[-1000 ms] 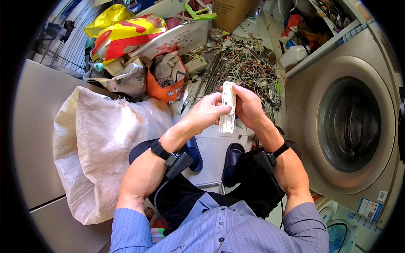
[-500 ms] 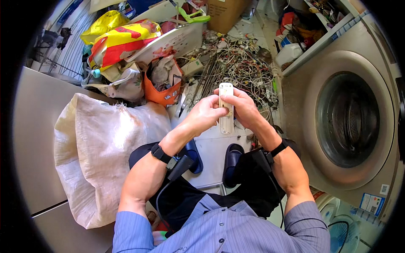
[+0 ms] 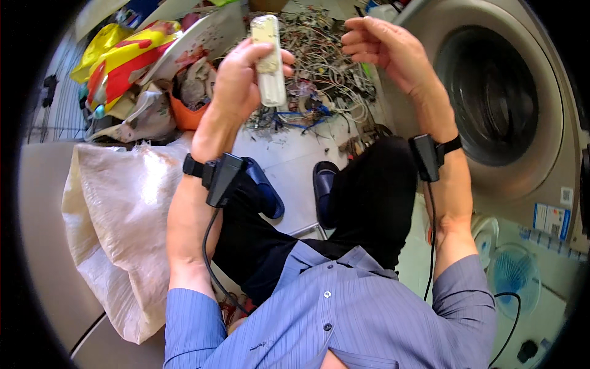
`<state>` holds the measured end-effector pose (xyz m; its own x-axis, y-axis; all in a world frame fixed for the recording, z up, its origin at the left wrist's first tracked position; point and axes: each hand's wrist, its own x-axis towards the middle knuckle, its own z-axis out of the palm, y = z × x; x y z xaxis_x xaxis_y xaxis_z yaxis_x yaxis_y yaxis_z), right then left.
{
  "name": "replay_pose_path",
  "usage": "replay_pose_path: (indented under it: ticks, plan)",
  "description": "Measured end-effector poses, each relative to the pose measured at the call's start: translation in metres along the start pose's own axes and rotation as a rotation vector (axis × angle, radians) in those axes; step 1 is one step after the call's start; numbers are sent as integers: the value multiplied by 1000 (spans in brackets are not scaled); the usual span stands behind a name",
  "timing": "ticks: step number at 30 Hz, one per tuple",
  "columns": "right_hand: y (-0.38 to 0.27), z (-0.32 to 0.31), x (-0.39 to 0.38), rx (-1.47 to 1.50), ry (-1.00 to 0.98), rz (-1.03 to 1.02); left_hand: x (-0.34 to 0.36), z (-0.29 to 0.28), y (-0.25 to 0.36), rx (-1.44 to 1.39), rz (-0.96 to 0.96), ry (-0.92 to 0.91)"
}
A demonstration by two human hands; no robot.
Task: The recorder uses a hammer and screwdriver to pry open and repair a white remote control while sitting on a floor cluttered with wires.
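My left hand (image 3: pixel 241 77) grips a long, narrow white plastic casing (image 3: pixel 267 61) with rounded ends, thumb across its face and fingers behind. An open channel shows in its lower half; what device it belongs to I cannot tell. The casing stands out over a heap of tangled wires and scraps (image 3: pixel 332 67) on the floor. Apart from it on the right, my right hand (image 3: pixel 390 49) is raised with fingers stretched out and nothing in them, near the washing machine door. Both wrists carry black straps with small black cabled boxes.
A front-loading washing machine (image 3: pixel 491 92) stands at the right. At the left are a large whitish woven sack (image 3: pixel 123 234), an orange bag (image 3: pixel 187 114) and a yellow and red bag (image 3: pixel 126 64). Near the lower right is a blue fan (image 3: pixel 515 277).
My hands have parted: the right let go of the casing and moved up and right. The left carried the casing up and left. The view has shifted too.
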<state>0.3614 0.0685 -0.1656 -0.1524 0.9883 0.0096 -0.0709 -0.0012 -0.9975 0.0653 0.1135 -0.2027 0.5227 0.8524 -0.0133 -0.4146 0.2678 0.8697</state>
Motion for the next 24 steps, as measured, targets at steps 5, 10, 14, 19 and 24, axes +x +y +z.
replay_pose_path:
  ticks: [5,10,14,19,24]
  plan:
    - [10,-51,-52,-150,180,63,6,14,-5,-126,-80,-90]
    - [128,-81,-120,-250,341,479,-2,30,-10,-32,-87,-22]
    - [258,-103,-217,-212,431,706,-7,41,-17,173,-182,55]
    - [349,-75,-299,-811,388,787,-17,25,-28,282,-286,69]
    - [368,-62,-320,-905,406,872,-13,28,-35,326,-299,64]
